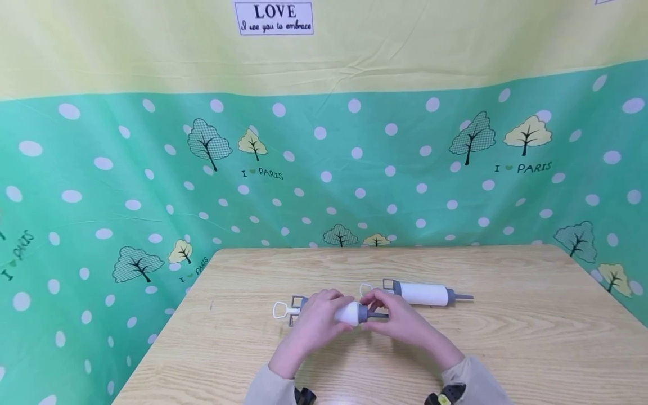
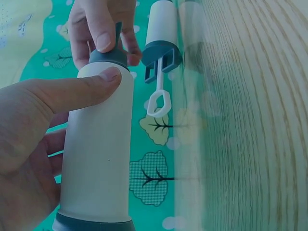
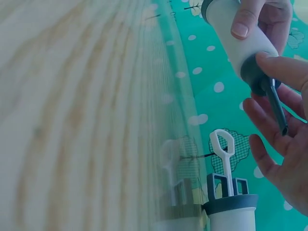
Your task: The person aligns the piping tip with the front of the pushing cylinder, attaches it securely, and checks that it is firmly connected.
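My left hand [image 1: 320, 319] grips the white barrel of a pastry syringe [image 2: 98, 149], thumb laid across the barrel near its front end. The syringe lies about level over the table, its white loop handle [image 1: 280, 310] to the left and its dark grey nozzle [image 3: 275, 107] pointing right. At that front end, my right hand [image 1: 399, 320] holds the grey nozzle cap [image 3: 254, 72] between thumb and fingers. Just behind the right hand, a second pastry syringe [image 1: 424, 293] of the same kind lies on the table, nozzle to the right.
The wooden table [image 1: 506, 337] reaches back to a green and yellow printed curtain [image 1: 354, 169] with dots and trees. Its left part hangs along the table's left side. Wrist cameras [image 1: 445, 395] sit at both cuffs.
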